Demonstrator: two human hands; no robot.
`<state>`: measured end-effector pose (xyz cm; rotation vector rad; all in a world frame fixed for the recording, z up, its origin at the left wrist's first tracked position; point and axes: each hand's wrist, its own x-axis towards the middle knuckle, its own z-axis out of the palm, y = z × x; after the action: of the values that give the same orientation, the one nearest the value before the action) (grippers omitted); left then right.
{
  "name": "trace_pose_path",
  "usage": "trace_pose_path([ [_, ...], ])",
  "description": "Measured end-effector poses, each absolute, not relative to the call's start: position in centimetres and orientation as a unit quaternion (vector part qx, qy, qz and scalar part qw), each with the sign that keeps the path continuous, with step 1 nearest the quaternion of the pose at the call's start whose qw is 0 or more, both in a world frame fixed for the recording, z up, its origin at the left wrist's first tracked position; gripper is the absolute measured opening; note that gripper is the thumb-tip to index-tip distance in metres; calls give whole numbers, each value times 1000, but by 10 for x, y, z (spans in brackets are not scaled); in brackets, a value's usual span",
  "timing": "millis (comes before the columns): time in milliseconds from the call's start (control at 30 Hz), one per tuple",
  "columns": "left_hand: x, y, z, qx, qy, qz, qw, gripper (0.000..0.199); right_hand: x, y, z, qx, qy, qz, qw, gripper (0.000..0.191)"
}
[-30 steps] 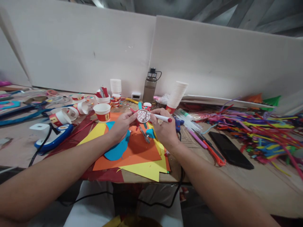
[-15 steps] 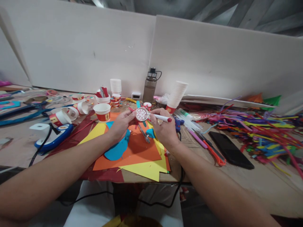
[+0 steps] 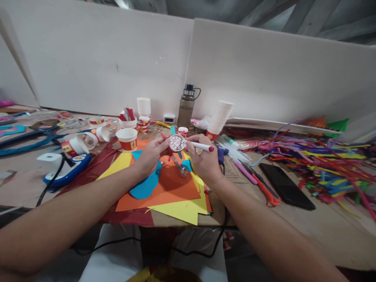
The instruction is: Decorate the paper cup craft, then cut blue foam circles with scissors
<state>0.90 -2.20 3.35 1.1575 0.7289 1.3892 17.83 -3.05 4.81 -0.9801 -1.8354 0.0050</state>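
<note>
- Compared with half a second ago, the round white disc (image 3: 177,143) with its red web-like drawing has shifted slightly down and toward the right hand (image 3: 205,158); the teal strip (image 3: 172,129) sticking out behind its upper edge has moved along with it.
- Both hands and the white marker (image 3: 201,146) hold almost the same places as then, and the things on the table (image 3: 329,235) lie as they did.
- The disc is between the two hands, above the orange sheet (image 3: 173,190), its drawn face toward the wearer.
- The left hand (image 3: 152,154) is pinched on the disc's left edge, thumb at the front.
- The right hand is clamped on the marker, whose red end points right, away from the disc; its other end is by the disc's right edge. Whether the tip touches the disc, I cannot tell.
- Below the hands, a blue paper piece (image 3: 145,187) and a slim metallic tool (image 3: 179,167) lie on the orange sheet, with yellow paper (image 3: 180,213) showing from under it.
- A red-and-white cup (image 3: 127,141) stands upright just beyond the left hand.
</note>
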Motion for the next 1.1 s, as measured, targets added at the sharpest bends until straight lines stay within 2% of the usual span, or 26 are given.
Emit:
trace_pose_path([
  [600,8,-22,36,462,317,600,572,27,177,-33,48,-415,-748,18,517,16],
  [833,9,-22,35,459,311,611,564,23,175,-34,46,-415,-763,35,494,14],
  [1100,9,-23,37,460,303,617,563,26,176,-34,48,-426,-755,29,498,14],
])
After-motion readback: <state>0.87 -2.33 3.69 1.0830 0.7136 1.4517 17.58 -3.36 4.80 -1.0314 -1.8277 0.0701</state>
